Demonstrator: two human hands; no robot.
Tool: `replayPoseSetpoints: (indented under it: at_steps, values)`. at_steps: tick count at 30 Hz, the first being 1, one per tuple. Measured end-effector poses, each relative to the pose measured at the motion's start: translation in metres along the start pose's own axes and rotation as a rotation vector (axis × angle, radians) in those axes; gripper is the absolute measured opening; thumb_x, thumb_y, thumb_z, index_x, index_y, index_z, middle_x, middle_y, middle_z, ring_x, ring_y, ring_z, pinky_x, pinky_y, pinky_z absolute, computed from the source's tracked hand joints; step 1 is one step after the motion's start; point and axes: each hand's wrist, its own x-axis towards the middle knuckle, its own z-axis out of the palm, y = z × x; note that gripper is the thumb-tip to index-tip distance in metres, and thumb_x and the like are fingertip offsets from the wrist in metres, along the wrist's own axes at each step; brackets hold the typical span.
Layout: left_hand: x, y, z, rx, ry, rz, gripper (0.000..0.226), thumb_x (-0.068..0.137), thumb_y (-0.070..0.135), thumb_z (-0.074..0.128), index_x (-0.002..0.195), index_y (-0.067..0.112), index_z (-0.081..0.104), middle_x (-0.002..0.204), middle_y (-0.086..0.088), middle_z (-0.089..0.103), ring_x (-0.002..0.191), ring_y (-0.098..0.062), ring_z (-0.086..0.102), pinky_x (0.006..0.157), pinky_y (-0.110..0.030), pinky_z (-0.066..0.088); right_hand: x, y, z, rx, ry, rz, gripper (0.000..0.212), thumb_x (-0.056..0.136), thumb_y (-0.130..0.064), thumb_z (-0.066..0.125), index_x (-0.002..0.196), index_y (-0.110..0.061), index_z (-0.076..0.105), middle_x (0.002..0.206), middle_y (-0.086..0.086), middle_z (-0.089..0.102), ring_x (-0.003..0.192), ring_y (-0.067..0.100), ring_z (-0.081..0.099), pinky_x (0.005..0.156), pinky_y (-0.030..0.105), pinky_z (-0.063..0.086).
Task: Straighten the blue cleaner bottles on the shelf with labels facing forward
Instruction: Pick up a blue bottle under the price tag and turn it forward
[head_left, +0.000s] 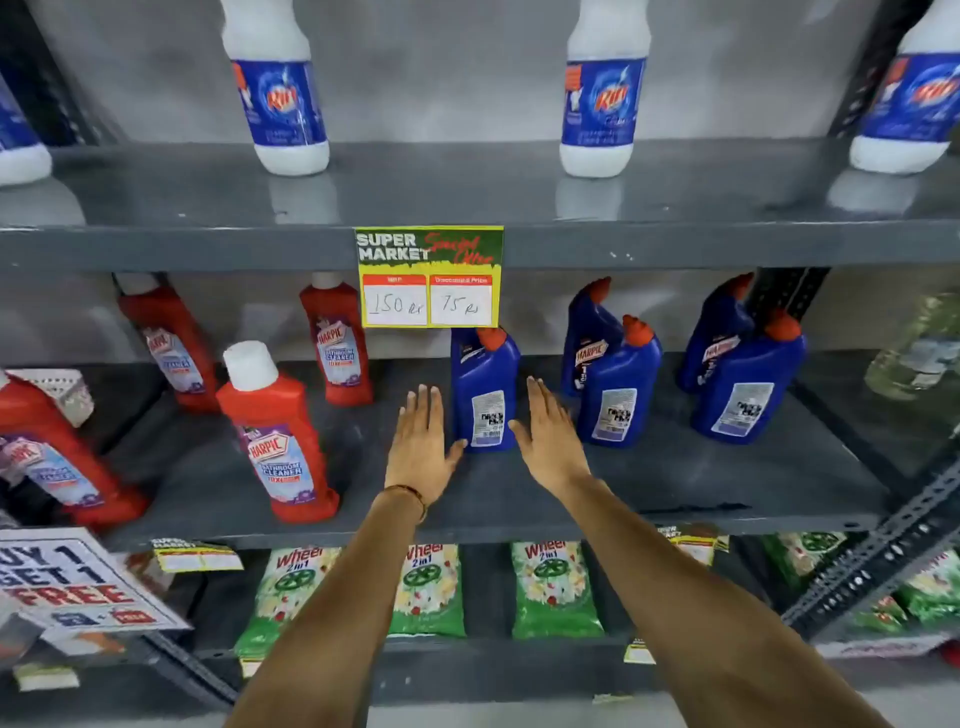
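Observation:
Several blue cleaner bottles with red caps stand on the middle grey shelf (675, 478). The nearest blue bottle (484, 387) shows its white back label with a barcode toward me. My left hand (422, 441) is flat and open just left of it, thumb close to its base. My right hand (548, 434) is open just right of it, fingers spread. Neither hand grips it. To the right, a front blue bottle (618, 384) shows its back label, and the one behind it (589, 338) shows a Harpic front label. A further pair (745, 384) stands at the right.
Red Harpic bottles (280, 436) stand at the left of the same shelf. A yellow price card (430, 276) hangs from the upper shelf edge, above the nearest blue bottle. White Rin bottles (602, 98) are above, green detergent packets (553, 587) below. A metal upright (883, 551) is at the right.

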Motion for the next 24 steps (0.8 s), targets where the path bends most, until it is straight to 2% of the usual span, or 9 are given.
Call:
replayPoseSetpoints:
  at_steps: [4, 6, 9, 13, 15, 18, 21, 24]
  values:
    - [0.023, -0.002, 0.008, -0.256, -0.167, -0.196, 0.092, 0.080, 0.027, 0.067, 0.146, 0.010, 0.005, 0.158, -0.011, 0.005, 0.145, -0.028, 0.010, 0.118, -0.043, 0.022, 0.030, 0.012, -0.002, 0.282, -0.138, 0.153, 0.078, 0.085, -0.021, 0.063, 0.147, -0.011, 0.017, 0.155, 0.011, 0.025, 0.142, 0.027, 0.026, 0.113, 0.037, 0.026]
    - [0.033, 0.000, 0.012, -0.367, -0.196, -0.244, 0.094, 0.074, 0.023, 0.073, 0.144, 0.008, 0.013, 0.155, -0.014, 0.018, 0.141, -0.031, 0.023, 0.114, -0.043, 0.028, 0.043, 0.017, 0.002, 0.435, -0.166, 0.215, 0.081, 0.079, -0.015, 0.070, 0.145, -0.009, 0.023, 0.152, 0.013, 0.032, 0.140, 0.029, 0.031, 0.112, 0.038, 0.029]
    - [0.047, 0.002, 0.016, -0.516, -0.180, -0.279, 0.086, 0.065, 0.016, 0.080, 0.136, 0.006, 0.033, 0.140, -0.017, 0.046, 0.127, -0.032, 0.045, 0.101, -0.039, 0.041, 0.056, 0.025, 0.007, 0.583, -0.239, 0.271, 0.079, 0.073, -0.008, 0.075, 0.140, -0.006, 0.034, 0.146, 0.014, 0.042, 0.135, 0.030, 0.039, 0.111, 0.043, 0.036]
    - [0.059, 0.002, 0.022, -0.635, -0.186, -0.316, 0.073, 0.055, 0.006, 0.083, 0.120, 0.006, 0.049, 0.121, -0.016, 0.063, 0.108, -0.032, 0.060, 0.093, -0.042, 0.051, 0.065, 0.030, 0.013, 0.614, -0.295, 0.270, 0.063, 0.069, -0.002, 0.077, 0.126, -0.003, 0.049, 0.131, 0.016, 0.058, 0.120, 0.029, 0.056, 0.100, 0.044, 0.048]
    - [0.064, 0.002, 0.028, -0.659, -0.179, -0.328, 0.067, 0.054, 0.002, 0.083, 0.115, 0.004, 0.053, 0.115, -0.018, 0.066, 0.103, -0.033, 0.063, 0.090, -0.045, 0.052, 0.068, 0.030, 0.016, 0.620, -0.297, 0.273, 0.054, 0.069, 0.000, 0.076, 0.118, -0.001, 0.054, 0.125, 0.018, 0.062, 0.113, 0.030, 0.060, 0.096, 0.042, 0.050]
    - [0.069, 0.002, 0.034, -0.652, -0.164, -0.332, 0.064, 0.056, 0.003, 0.082, 0.113, 0.003, 0.054, 0.113, -0.018, 0.067, 0.101, -0.033, 0.063, 0.089, -0.041, 0.052, 0.070, 0.033, 0.021, 0.639, -0.286, 0.281, 0.047, 0.069, 0.001, 0.075, 0.112, 0.001, 0.057, 0.121, 0.021, 0.064, 0.108, 0.032, 0.063, 0.095, 0.043, 0.052]
    - [0.070, 0.001, 0.036, -0.641, -0.146, -0.322, 0.063, 0.056, 0.006, 0.083, 0.112, 0.003, 0.055, 0.113, -0.019, 0.067, 0.101, -0.033, 0.063, 0.089, -0.041, 0.052, 0.069, 0.032, 0.022, 0.652, -0.269, 0.281, 0.045, 0.070, 0.001, 0.075, 0.112, 0.002, 0.057, 0.120, 0.021, 0.064, 0.108, 0.033, 0.063, 0.092, 0.039, 0.052]
    - [0.067, 0.001, 0.037, -0.672, -0.102, -0.311, 0.064, 0.056, 0.005, 0.083, 0.113, 0.003, 0.054, 0.114, -0.019, 0.066, 0.101, -0.033, 0.063, 0.089, -0.042, 0.053, 0.069, 0.031, 0.019, 0.691, -0.286, 0.272, 0.045, 0.072, 0.001, 0.073, 0.114, 0.003, 0.057, 0.122, 0.022, 0.063, 0.110, 0.034, 0.062, 0.095, 0.043, 0.051]
